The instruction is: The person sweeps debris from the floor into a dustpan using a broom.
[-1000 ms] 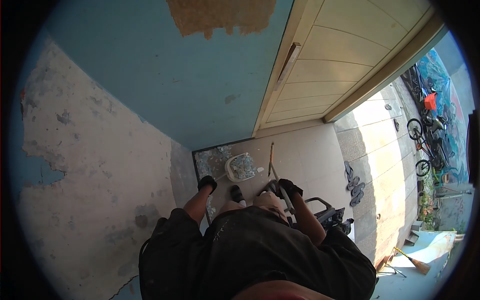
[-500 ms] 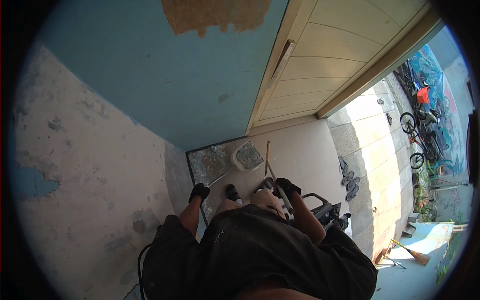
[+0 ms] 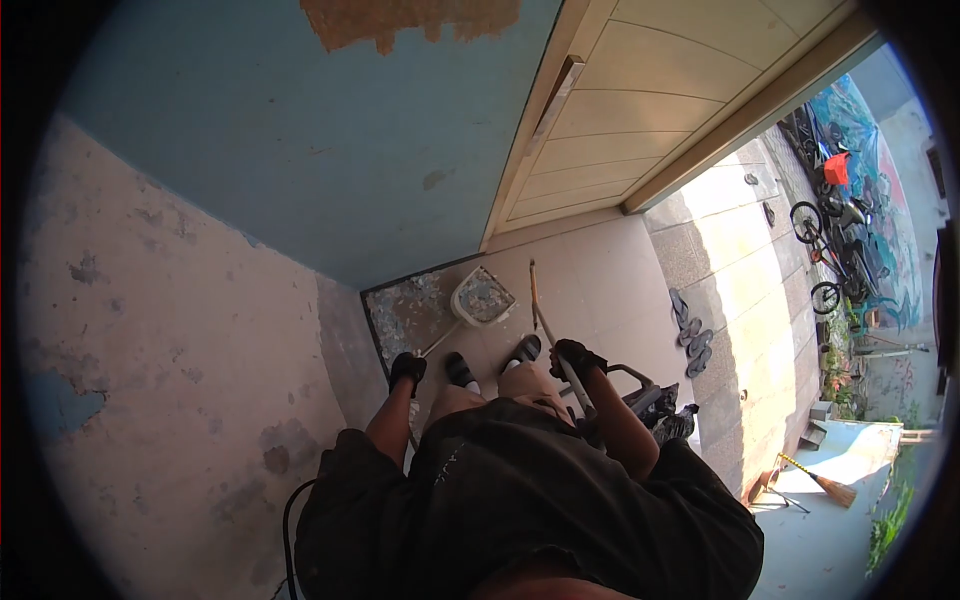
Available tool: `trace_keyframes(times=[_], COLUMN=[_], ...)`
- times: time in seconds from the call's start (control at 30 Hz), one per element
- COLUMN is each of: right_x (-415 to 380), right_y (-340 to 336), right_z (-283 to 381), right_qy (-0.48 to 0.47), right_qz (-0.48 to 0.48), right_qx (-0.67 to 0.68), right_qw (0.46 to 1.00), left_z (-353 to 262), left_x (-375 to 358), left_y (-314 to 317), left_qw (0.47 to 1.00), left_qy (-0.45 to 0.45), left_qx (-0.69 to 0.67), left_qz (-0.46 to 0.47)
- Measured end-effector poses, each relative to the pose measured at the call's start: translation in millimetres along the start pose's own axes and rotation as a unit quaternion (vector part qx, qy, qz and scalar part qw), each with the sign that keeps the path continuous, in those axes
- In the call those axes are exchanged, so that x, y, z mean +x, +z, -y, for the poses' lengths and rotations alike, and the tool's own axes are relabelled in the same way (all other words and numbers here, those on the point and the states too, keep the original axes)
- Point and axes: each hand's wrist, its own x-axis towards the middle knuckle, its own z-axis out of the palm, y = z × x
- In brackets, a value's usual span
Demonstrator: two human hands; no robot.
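Observation:
My left hand (image 3: 407,371), in a black glove, is closed around the thin handle (image 3: 440,340) of a white dustpan (image 3: 462,308). Greyish flakes and debris (image 3: 486,294) fill the pan, which rests on the floor beside the blue wall. My right hand (image 3: 577,358), also gloved in black, grips the pole (image 3: 570,374) of what looks like a broom. Its narrow brown head (image 3: 533,290) is seen edge-on, to the right of the dustpan and apart from it. Loose flakes (image 3: 395,315) lie in the wall corner, left of the pan.
A peeling wall (image 3: 200,330) stands on the left and a cream door (image 3: 640,110) at upper right. Beside my right arm are a black frame and black plastic bags (image 3: 672,415). Sandals (image 3: 698,345) lie near the doorway; bicycles (image 3: 825,255) and another broom (image 3: 825,485) are outside.
The view has shifted slightly. My left hand has moved a little right, still on the dustpan handle. My right foot shows more fully between the dustpan and my right hand.

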Motion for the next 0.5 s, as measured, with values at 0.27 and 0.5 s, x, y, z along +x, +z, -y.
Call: trace_keyframes(times=[0.27, 0.5], right_x=[3.0, 1.2], right_y=[-2.4, -7.3], right_z=[-1.9, 9.1], right_qy=[-0.006, 0.047], right_qz=[0.028, 0.029], right_qx=[0.033, -0.036], right_qw=[0.999, 0.998], left_z=[3.7, 4.8], left_x=[-0.6, 30.0], left_y=[-5.2, 25.6], left_qw=[0.995, 0.993], left_qy=[0.084, 0.089], left_qx=[0.03, 0.0], left_qz=[-0.041, -0.071])
